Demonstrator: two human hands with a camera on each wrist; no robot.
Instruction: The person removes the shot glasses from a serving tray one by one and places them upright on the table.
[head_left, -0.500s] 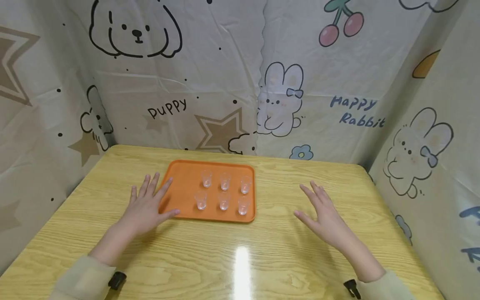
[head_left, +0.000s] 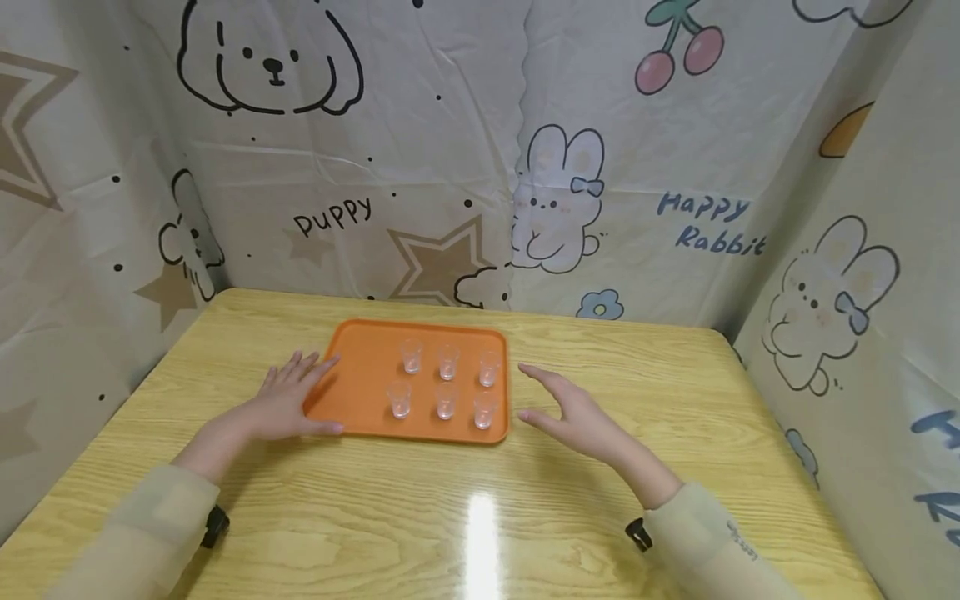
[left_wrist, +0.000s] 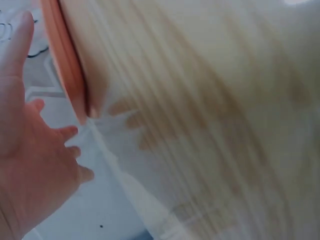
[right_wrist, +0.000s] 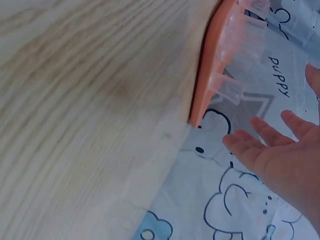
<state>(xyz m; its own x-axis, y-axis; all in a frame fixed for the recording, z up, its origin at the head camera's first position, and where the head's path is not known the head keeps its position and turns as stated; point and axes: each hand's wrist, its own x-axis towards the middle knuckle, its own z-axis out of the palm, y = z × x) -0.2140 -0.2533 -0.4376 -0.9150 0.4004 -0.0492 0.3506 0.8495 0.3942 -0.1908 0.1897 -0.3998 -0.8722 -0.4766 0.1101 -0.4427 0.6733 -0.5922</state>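
An orange tray [head_left: 358, 379] lies on the table, bearing several small clear cups [head_left: 447, 367] in two rows of three over its middle and right side. My left hand [head_left: 279, 410] is at the tray's left edge, fingers spread and thumb by the front left corner; whether it touches the rim I cannot tell. Just off the right edge, my right hand [head_left: 581, 421] holds its thumb and fingers apart, pointing at the tray. In the right wrist view, that hand [right_wrist: 287, 162] has nothing in its grasp and clear cups [right_wrist: 227, 89] stand upright on the tray.
The wood-grain table [head_left: 390, 517] extends around the tray on all sides. Behind it and at both sides hangs a pale curtain [head_left: 450, 167] printed with cartoon animals and stars. A bright light reflection lies on the table's front part.
My right hand has moved left, from well away to close beside the tray's right edge. The left hand has shifted slightly, its fingers lower along the left edge. Tray and cups appear still.
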